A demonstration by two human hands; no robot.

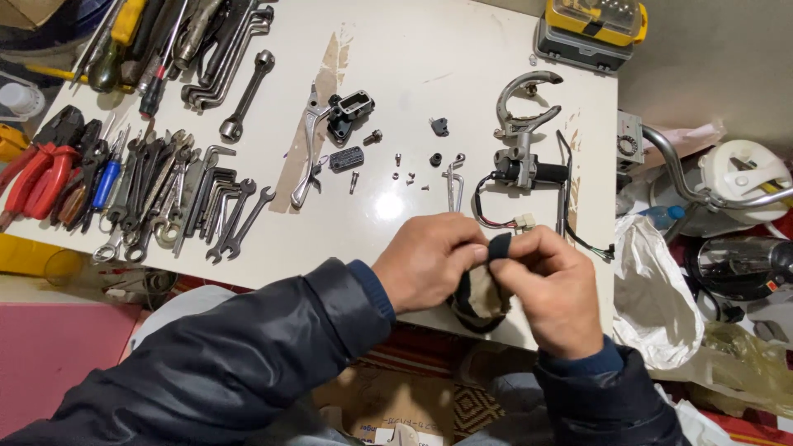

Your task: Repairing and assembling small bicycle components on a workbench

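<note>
Your two hands meet at the white table's (429, 49) six o'clock edge, left hand (425, 263) and right hand (552, 289) touching a dark, soiled cloth rag (479, 299) between them. At nine o'clock lies a row of steel spanners (178, 194); at twelve, a silver brake lever (307, 149). At two o'clock lies a black handlebar switch assembly (529, 169), with a yellow-lidded plastic case (591, 29) behind it.

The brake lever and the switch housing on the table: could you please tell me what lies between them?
In the head view, small screws, a black bushing and a metal clip lie between the brake lever and the switch housing.
</note>
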